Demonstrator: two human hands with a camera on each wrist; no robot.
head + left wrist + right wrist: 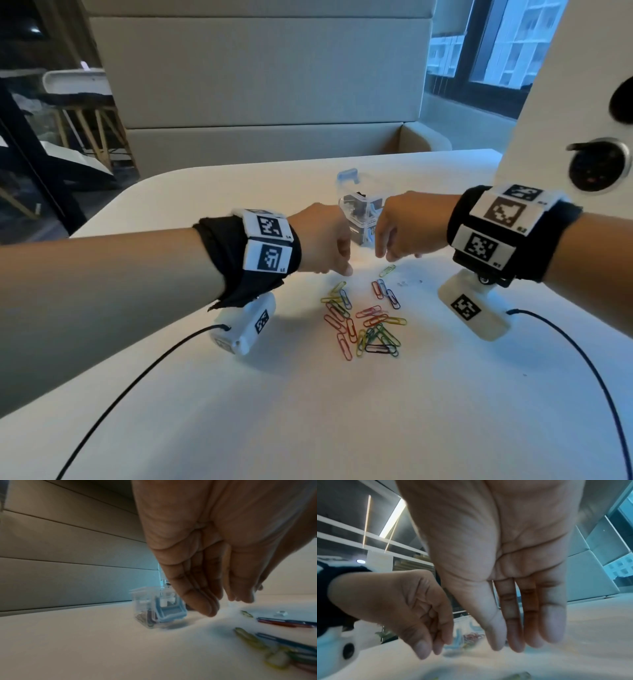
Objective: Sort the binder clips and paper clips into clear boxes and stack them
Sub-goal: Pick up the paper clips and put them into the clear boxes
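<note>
Our clear box (pixel 359 219) stands in the middle of the white table (pixel 445 394). It has dark clips inside, and its lid with the blue latch (pixel 347 176) stands up behind it. In the left wrist view we also see some colored clips in a box, but that picture is blurry.

Our left hand (pixel 323 243) is just to the left of the box. Its fingers point down, loose and straight, and it holds nothing. Our right hand (pixel 407 226) is just to the right of the box. Its fingers (pixel 553 622) hang straight down too, with nothing in them. We cannot tell if either hand touches the box.

The pile of paper clips (pixel 364 322) lies on our side of the box, close to us. One green clip (pixel 387 270) lies apart from the pile, nearer the box. A tiny white bit (pixel 402 283) lies to the right of it, and we cannot tell what it is.

What could go wrong? The box looks small and light. If we bump it with a hand, it may tip, and the clips inside may spill out. The lid is up, so nothing would stop them.

The paper clips are thin and flat. Our fingers may slip and push them away from the box. Some clips in the pile cross each other, so when we lift one, others may hang on and then drop.

The black wires (pixel 137 387) on the table run near the pile. They could drag clips off if our arms swing wide.
</note>
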